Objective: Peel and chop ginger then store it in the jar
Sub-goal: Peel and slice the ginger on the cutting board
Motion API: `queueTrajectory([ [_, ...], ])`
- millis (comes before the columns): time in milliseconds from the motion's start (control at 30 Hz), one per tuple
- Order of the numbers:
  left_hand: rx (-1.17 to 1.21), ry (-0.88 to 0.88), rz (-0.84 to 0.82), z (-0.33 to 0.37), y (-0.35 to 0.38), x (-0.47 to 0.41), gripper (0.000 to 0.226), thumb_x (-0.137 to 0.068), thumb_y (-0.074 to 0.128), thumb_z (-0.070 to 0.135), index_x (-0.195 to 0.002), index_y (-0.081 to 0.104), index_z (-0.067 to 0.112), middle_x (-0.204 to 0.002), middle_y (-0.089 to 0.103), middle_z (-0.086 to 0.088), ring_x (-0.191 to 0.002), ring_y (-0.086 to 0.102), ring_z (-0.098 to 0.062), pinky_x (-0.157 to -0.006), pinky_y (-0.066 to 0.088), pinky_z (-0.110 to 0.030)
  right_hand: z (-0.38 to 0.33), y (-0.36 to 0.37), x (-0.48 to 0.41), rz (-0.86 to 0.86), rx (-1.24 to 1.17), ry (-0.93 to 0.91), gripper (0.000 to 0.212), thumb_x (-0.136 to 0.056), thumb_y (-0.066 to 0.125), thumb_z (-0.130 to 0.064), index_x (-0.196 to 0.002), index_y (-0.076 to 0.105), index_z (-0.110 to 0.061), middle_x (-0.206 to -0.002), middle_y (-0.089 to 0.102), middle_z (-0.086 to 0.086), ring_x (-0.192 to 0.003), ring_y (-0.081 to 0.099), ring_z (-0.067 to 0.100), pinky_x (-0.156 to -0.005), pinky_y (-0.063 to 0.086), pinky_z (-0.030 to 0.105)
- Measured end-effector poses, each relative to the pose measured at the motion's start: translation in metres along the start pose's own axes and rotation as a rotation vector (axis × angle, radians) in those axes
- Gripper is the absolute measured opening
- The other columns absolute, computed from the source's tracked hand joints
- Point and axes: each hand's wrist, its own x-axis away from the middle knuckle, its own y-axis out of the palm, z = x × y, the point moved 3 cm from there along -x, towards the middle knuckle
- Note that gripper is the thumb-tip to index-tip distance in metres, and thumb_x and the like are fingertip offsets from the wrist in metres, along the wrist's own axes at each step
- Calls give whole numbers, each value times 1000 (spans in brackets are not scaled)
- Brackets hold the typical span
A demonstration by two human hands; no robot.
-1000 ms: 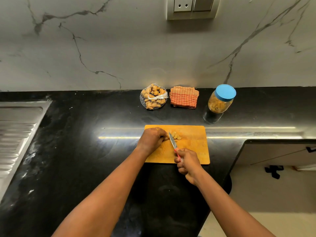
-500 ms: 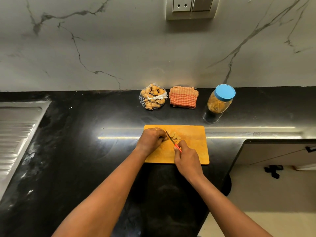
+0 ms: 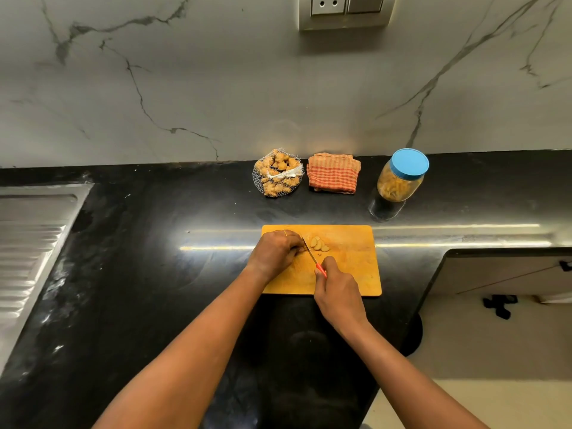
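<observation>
Mid-chop, judging by the layout. Left hand (image 3: 275, 252) curled down on the yellow wooden cutting board (image 3: 353, 264), pinning a piece of ginger almost wholly hidden under the fingertips. Right hand (image 3: 339, 292) wrapped round the thin red-handled knife (image 3: 312, 257), nearer the body and to the right of the left hand. Blade running diagonally, tip away and leftward, edge just beside the left fingertips. Pale cut ginger slices (image 3: 318, 244) lying on the right of the blade, touching one another. Next cut likely to fall left of the blade, toward the pinning fingers. Clear plastic jar with blue lid (image 3: 400, 178) standing well apart on the black stone bench (image 3: 154, 258), behind and right of the board, lid on.
</observation>
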Motion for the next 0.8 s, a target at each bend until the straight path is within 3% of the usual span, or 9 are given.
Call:
queueTrajectory([
  [200,-23,17,23,0,2,1,13,-76,77,9,-89,78,11,-91,75,-3,-80,71,-22,-69,60,-34,-4,3,-2,13,68,-12,17,-104,43,-27,-115,48,-15,-72,60,4,-57,58,20,-48,48,33],
  [500,6,37,86,4,2,2,12,-70,78,6,-81,77,10,-84,75,-6,-73,71,-24,-61,60,-33,-9,8,-15,10,-18,-15,17,-103,46,-23,-117,50,-14,-71,62,4,-57,59,19,-50,53,37],
  [800,-10,52,46,1,6,1,6,-75,74,6,-80,76,8,-82,74,-6,-70,69,-24,-59,58,-34,-1,9,-8,-11,-97,22,6,-101,48,-20,-105,50,-16,-69,58,3,-56,57,20,-49,49,36],
])
